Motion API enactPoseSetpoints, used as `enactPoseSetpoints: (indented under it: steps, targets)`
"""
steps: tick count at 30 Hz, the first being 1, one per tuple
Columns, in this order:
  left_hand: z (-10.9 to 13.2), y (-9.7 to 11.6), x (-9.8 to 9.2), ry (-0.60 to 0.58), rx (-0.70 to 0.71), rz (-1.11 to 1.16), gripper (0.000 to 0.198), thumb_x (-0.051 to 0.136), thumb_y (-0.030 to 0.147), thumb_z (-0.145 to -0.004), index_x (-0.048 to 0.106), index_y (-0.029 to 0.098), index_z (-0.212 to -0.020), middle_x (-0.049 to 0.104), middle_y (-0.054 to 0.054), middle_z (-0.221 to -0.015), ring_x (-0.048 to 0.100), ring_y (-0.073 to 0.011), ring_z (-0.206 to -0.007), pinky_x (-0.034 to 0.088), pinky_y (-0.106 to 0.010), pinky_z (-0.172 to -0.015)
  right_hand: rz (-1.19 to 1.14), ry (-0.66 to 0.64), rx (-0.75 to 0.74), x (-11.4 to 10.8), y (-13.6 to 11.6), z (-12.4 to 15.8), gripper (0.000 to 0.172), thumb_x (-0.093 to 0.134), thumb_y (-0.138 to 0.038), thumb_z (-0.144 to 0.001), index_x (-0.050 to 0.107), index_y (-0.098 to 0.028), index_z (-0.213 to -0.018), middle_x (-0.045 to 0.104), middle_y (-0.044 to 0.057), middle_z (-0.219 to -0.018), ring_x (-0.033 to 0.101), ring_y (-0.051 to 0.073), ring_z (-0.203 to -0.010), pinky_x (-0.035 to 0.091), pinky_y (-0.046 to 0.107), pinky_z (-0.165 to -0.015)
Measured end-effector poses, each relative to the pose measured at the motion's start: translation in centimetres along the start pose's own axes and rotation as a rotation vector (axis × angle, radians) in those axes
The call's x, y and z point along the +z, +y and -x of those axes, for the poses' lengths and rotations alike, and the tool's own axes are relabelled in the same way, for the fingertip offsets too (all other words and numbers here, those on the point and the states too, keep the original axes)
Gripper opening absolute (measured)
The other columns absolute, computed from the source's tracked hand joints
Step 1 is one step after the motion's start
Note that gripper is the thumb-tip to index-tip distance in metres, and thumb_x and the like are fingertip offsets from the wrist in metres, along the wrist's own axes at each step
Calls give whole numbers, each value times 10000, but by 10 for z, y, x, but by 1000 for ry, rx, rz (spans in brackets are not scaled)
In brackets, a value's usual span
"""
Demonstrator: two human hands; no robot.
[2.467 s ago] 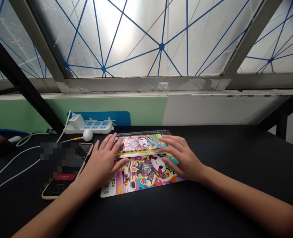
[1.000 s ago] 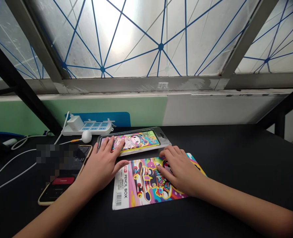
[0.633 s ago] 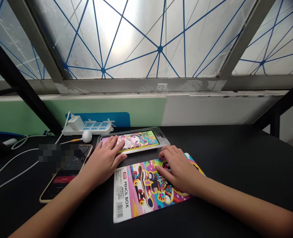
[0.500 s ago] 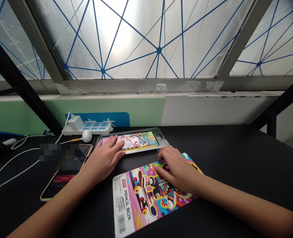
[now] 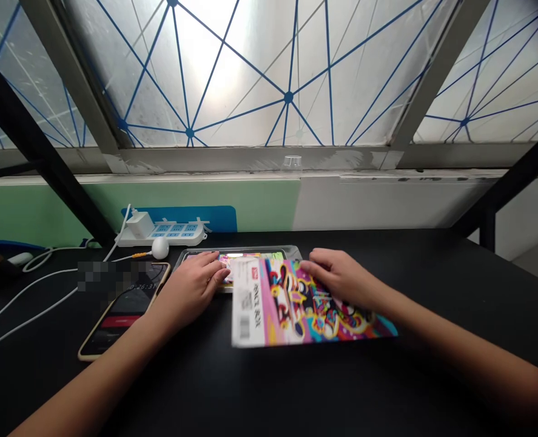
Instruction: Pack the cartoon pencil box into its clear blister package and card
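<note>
My right hand [image 5: 344, 276] pinches the upper edge of a colourful printed card [image 5: 287, 306] between thumb and fingers. The card shows a skateboard picture and a white strip reading "PENCIL BOX" with a barcode. It is slightly blurred and tilted up towards me, its left end in front of a clear plastic package [image 5: 275, 255]. A bright cartoon picture shows inside that package, partly hidden by the card and hand. My left hand [image 5: 193, 282] lies flat on the package's left part, fingers stretched out.
A phone [image 5: 123, 315] lies left of my left hand. Behind it are a white power strip [image 5: 180, 232], a plugged-in charger [image 5: 140, 224], a round white object [image 5: 160, 248] and cables. Black slanted bars stand on both sides; a window backs the black table [image 5: 437, 285].
My right hand has picked up the card from the table, raising it and moving it away from me, over part of the package. My left hand has stayed on the package.
</note>
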State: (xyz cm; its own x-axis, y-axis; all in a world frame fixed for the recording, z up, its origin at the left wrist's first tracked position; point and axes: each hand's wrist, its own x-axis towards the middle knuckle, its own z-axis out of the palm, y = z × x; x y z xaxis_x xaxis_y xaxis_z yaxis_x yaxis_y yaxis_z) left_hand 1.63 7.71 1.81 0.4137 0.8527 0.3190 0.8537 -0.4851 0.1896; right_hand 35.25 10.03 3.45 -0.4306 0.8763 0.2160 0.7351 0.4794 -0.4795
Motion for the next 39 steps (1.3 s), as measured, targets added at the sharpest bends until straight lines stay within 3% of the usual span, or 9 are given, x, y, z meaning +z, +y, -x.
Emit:
enactPoseSetpoints:
  steps: [3, 5, 7, 12, 17, 23, 30, 34, 39]
  targets:
    - [1, 8, -7, 39, 7, 108, 466, 337, 429, -1074, 715, 207, -917, 721, -102, -1162, 658, -264, -1111, 521, -389, -949, -54, -218, 233, -19, 42, -13, 587, 453, -725, -919, 462, -235, -598, 490, -16, -596, 445, 160, -552, 319, 313, -536]
    - [3, 14, -8, 30, 14, 130, 412, 368, 411, -1068, 708, 209, -952, 709, -90, -1095, 657, -247, -1040, 525, -375, -910, -68, -325, 295, -27, 62, -16, 581, 512, -746, -878, 533, -229, -613, 531, -7, -601, 465, 162, -552, 324, 314, -534]
    - [4, 17, -6, 16, 41, 94, 346, 414, 409, -1051, 694, 207, -1053, 680, -98, -1112, 634, -259, -1039, 516, -405, -926, -80, -343, 299, -29, 69, -16, 543, 547, -738, -863, 598, -229, -681, 597, 5, -654, 511, 171, -581, 351, 310, -543]
    - [10, 18, 8, 14, 58, -26, 383, 440, 449, -1035, 618, 207, -1273, 563, -151, -1357, 524, -336, -1257, 434, -535, -1061, -83, -247, 267, -15, 40, -10, 510, 494, -713, -911, 663, -237, -979, 721, 53, -919, 625, 213, -765, 437, 318, -645]
    - [11, 18, 13, -5, 3, -53, 427, 415, 491, -1037, 611, 207, -1288, 503, -167, -1467, 478, -359, -1342, 390, -571, -1102, -15, -244, 198, -4, 17, -7, 528, 447, -720, -929, 655, -237, -982, 713, 46, -880, 611, 216, -752, 405, 318, -631]
    - [11, 17, 13, -4, -4, -47, 439, 427, 508, -1029, 622, 209, -1284, 543, -149, -1449, 496, -361, -1321, 396, -563, -1096, -33, -431, 229, -24, 36, -11, 529, 519, -737, -871, 670, -232, -922, 697, 37, -855, 598, 213, -754, 397, 306, -618]
    - [11, 15, 13, -15, 8, -42, 450, 417, 509, -1030, 624, 208, -1293, 539, -154, -1453, 492, -369, -1325, 399, -576, -1092, -101, -557, 198, -38, 60, -14, 527, 529, -743, -853, 661, -234, -848, 665, 24, -830, 565, 205, -740, 384, 301, -624]
    - [12, 15, 13, -16, 10, -44, 452, 411, 510, -1032, 622, 211, -1298, 536, -155, -1461, 492, -367, -1329, 401, -578, -1091, -96, -556, 196, -38, 62, -14, 522, 518, -741, -865, 659, -239, -844, 665, 19, -823, 566, 205, -735, 378, 299, -618]
    - [12, 17, 13, -10, 14, -74, 453, 407, 512, -1033, 624, 204, -1283, 533, -160, -1468, 499, -369, -1317, 404, -582, -1079, -33, -403, 211, -29, 58, -14, 487, 527, -706, -879, 626, -234, -815, 647, 17, -781, 542, 198, -704, 369, 308, -607]
